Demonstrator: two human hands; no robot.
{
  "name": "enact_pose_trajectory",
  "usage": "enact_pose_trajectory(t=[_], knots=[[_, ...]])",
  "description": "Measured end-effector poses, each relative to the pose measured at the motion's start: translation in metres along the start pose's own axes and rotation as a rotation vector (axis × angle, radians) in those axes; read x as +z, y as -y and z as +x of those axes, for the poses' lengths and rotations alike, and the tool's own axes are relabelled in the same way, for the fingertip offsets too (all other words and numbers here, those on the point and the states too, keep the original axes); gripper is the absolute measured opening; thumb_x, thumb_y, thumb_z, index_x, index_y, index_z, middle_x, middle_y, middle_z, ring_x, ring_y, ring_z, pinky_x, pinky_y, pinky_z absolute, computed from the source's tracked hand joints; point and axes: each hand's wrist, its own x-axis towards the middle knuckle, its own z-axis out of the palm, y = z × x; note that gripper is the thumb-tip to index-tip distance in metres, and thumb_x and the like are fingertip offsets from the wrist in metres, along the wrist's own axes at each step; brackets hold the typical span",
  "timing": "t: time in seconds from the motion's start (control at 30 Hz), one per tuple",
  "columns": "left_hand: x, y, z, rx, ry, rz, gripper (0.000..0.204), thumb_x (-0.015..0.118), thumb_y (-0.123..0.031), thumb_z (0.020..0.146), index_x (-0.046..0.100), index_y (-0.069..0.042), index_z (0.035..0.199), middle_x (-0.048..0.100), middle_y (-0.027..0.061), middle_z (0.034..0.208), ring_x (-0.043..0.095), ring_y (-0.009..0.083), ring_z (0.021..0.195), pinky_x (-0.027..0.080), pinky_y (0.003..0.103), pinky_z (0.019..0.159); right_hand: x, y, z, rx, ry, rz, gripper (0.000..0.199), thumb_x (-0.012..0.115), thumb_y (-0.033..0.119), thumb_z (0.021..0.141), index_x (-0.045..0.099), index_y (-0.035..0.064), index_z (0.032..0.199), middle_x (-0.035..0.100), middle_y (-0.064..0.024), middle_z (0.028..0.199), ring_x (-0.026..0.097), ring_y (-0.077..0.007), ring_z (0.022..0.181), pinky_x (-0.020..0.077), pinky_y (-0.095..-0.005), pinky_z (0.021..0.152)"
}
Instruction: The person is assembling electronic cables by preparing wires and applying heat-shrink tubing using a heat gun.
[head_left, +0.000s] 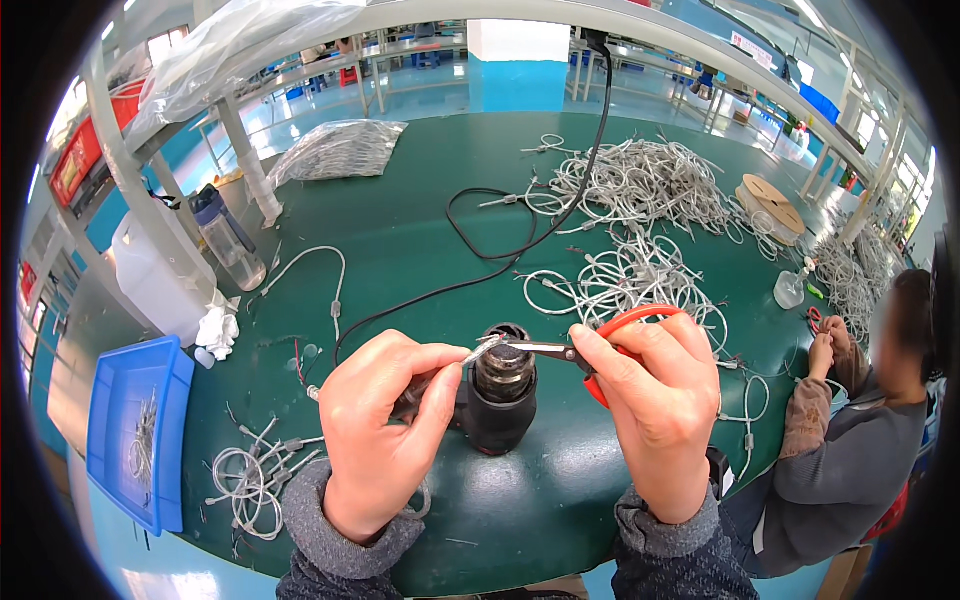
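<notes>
My left hand (372, 430) pinches a thin grey cable (484, 348) between thumb and fingertips, near the cable's stripped end. Red-handled scissors (545, 349) are in my right hand (660, 415), with fingers through the loops. Their blade tips point left and reach the cable end; whether they touch it I cannot tell. Right under this spot stands a black, round-barrelled tool (502, 410) with a metal mouth facing up, which looks like a heat gun. Part of the held cable hangs below my left hand, mostly hidden by it.
A large heap of grey cables (650, 190) covers the back right of the green table (400, 235). More cables (250, 485) lie front left, beside a blue tray (170, 440). A black cord (430, 290) crosses the middle. A bottle (230, 240) stands left; a co-worker (850, 430) sits right.
</notes>
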Motion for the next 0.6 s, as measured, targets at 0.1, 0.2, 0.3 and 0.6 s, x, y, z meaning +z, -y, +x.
enact_pose_trajectory(t=[0.1,0.2,0.3,0.6], knots=[[-0.0005,-0.0003,0.0013,0.011,0.004,0.004,0.009,0.063,0.005,0.075,0.065,0.003,0.083,0.053,0.0042,0.067,0.046,0.0099,0.058,0.034,0.023,0.051,0.0027,-0.0039,-0.0030,-0.036,-0.008,-0.020,0.039,0.065,0.003,0.057,0.071,0.0060,0.096,0.060,-0.0037,0.081,0.054,-0.0207,0.072,0.0402,-0.0343,0.065],[-0.0011,0.0000,0.0024,0.028,0.007,0.026,0.010,0.065,0.006,0.074,0.066,0.002,0.083,0.055,0.0057,0.066,0.049,0.0132,0.055,0.036,0.026,0.048,0.0029,-0.0037,-0.0030,-0.035,-0.001,-0.022,0.039,0.065,0.004,0.056,0.071,0.0060,0.095,0.061,-0.0036,0.081,0.054,-0.0207,0.072,0.0403,-0.0343,0.065],[-0.0008,0.0005,0.0018,0.038,0.008,0.036,0.012,0.066,0.006,0.073,0.067,0.001,0.084,0.056,0.0064,0.065,0.051,0.0148,0.053,0.036,0.027,0.047,0.0029,-0.0018,-0.0019,-0.028,0.001,-0.022,0.038,0.067,0.002,0.057,0.071,0.0062,0.094,0.060,-0.0038,0.080,0.054,-0.0210,0.071,0.0412,-0.0336,0.064],[-0.0001,0.0004,0.0013,0.069,0.003,0.050,0.012,0.066,0.006,0.073,0.067,0.000,0.083,0.056,0.0064,0.064,0.050,0.0145,0.052,0.035,0.027,0.045,0.0016,0.0007,-0.0005,-0.016,0.009,-0.011,0.037,0.070,-0.003,0.058,0.071,0.0061,0.094,0.059,-0.0044,0.076,0.054,-0.0216,0.070,0.0433,-0.0321,0.062]])
